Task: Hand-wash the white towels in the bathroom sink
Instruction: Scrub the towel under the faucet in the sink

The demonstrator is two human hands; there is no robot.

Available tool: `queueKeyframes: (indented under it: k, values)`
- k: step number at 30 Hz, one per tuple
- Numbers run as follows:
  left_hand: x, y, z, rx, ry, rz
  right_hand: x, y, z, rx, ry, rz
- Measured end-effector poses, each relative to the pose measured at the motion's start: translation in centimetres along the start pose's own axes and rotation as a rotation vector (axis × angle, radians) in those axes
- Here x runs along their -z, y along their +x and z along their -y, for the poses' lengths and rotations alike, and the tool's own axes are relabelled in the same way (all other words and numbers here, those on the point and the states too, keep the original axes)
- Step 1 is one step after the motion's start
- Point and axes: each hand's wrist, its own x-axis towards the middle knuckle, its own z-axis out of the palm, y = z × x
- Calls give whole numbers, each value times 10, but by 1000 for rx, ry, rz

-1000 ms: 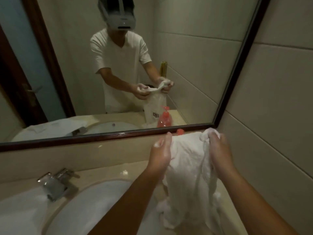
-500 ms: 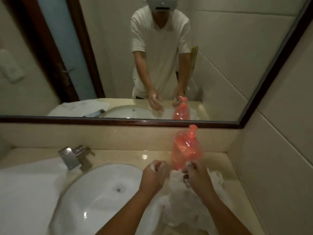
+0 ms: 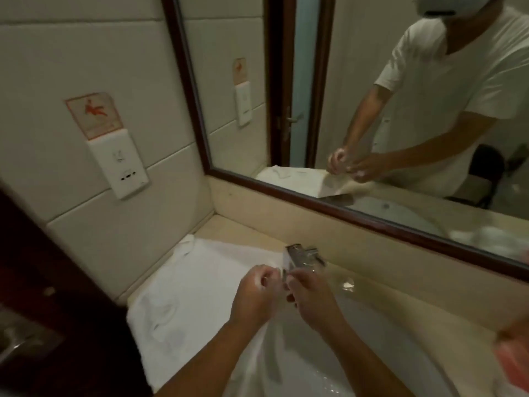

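A white towel (image 3: 183, 296) lies flat on the counter left of the sink (image 3: 372, 359), and one part of it hangs over the basin's rim. My left hand (image 3: 253, 298) and my right hand (image 3: 313, 300) are close together just in front of the faucet (image 3: 303, 257). Both have curled fingers pinching the towel's raised right edge. The mirror (image 3: 372, 110) shows the same hands lifting that edge off the counter. A second crumpled white towel shows only as a blurred reflection (image 3: 486, 239) at the far right.
A red translucent bottle (image 3: 512, 353) sits blurred at the right edge, beside the basin. A wall socket plate (image 3: 118, 164) with a warning sticker above it is on the tiled left wall. A dark wooden door frame (image 3: 43, 282) borders the counter's left end.
My hands let go of the crumpled towel right of the sink and moved left across the basin to the flat towel. The view swung left with them.
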Motion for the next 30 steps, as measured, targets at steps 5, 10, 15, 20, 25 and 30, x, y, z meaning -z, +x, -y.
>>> queueKeyframes:
  k: [5,10,15,20,25,30]
  values:
    - [64,82,105,55,151,-10,-124,67,-3,-22,-143,75]
    - [90,164,166,9,393,107,-175,142,-13,-109,-424,119]
    - [89,220,189,-23,611,228,-171,192,-23,-185,-738,50]
    - [101,265,220,-81,995,166,-163,203,-35,-266,-905,38]
    - [108,254,220,-117,882,107,-166,192,-37,-184,-863,31]
    - [101,213,172,163,375,165,-141,141,-21,-93,-411,-33]
